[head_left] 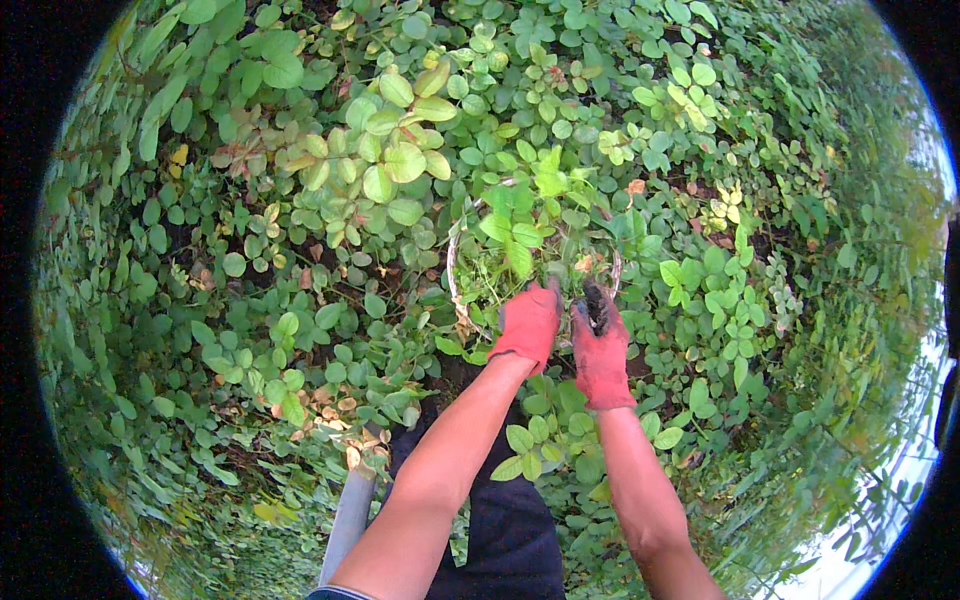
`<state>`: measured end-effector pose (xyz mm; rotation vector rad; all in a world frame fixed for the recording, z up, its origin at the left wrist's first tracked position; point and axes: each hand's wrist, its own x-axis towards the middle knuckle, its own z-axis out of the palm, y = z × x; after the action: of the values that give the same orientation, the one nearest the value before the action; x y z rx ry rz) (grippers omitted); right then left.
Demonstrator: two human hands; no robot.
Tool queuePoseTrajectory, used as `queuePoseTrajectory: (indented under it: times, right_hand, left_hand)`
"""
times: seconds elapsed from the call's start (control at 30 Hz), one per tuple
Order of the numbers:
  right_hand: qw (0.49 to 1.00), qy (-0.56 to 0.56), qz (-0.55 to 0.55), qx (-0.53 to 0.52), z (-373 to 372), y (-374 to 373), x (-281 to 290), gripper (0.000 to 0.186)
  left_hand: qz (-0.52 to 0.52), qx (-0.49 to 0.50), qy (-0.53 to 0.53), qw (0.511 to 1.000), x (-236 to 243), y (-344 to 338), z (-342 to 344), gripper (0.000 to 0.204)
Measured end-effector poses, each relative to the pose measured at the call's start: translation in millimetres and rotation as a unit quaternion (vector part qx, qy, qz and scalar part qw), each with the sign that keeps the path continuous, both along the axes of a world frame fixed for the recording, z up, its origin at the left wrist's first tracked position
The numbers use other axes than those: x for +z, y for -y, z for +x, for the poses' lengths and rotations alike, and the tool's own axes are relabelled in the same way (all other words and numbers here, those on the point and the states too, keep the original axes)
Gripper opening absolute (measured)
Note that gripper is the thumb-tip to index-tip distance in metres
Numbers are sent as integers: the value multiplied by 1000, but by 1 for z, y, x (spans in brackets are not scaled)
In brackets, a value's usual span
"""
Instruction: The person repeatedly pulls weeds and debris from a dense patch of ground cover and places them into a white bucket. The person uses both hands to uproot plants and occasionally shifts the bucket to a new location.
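Note:
Both my hands wear red gloves and reach into dense green leafy plants. My left hand [527, 322] is closed around plant stems at the near rim of a round pale basket [453, 262] that holds cut greens [520, 225]. My right hand [598, 345] sits just right of it, fingers curled on a dark clump [597, 303] at the basket's edge. What that clump is cannot be made out. My bare forearms come up from the lower edge.
Low broad-leaved plants [390, 150] cover the ground all around, with some yellow and brown leaves. A grey tube-like object [350, 515] stands at lower left beside my dark trousers [510, 530]. Pale ground shows at the lower right rim.

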<state>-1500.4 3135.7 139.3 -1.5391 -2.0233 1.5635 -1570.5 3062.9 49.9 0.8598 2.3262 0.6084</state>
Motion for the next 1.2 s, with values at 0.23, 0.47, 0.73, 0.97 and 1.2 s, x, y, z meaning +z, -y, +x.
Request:
queuePoseTrajectory:
  times: [0.23, 0.47, 0.73, 0.97, 1.2]
  right_hand:
    - [945, 125, 25, 303, -34, -15, -32, 47]
    - [978, 142, -136, 69, 7, -52, -163, 37]
    - [974, 173, -105, 102, -9, -51, -102, 39]
    - [986, 75, 19, 150, 1, -38, -84, 38]
    - [998, 30, -35, 29, 20, -45, -47, 33]
  left_hand:
    - [-45, -19, 29, 998, -58, 31, 17, 25]
    - [134, 21, -1, 991, 54, 39, -35, 36]
    - [236, 199, -153, 939, 188, -36, -154, 64]
    - [260, 92, -9, 961, 110, -90, -231, 52]
    - [139, 105, 308, 935, 151, -68, -193, 28]
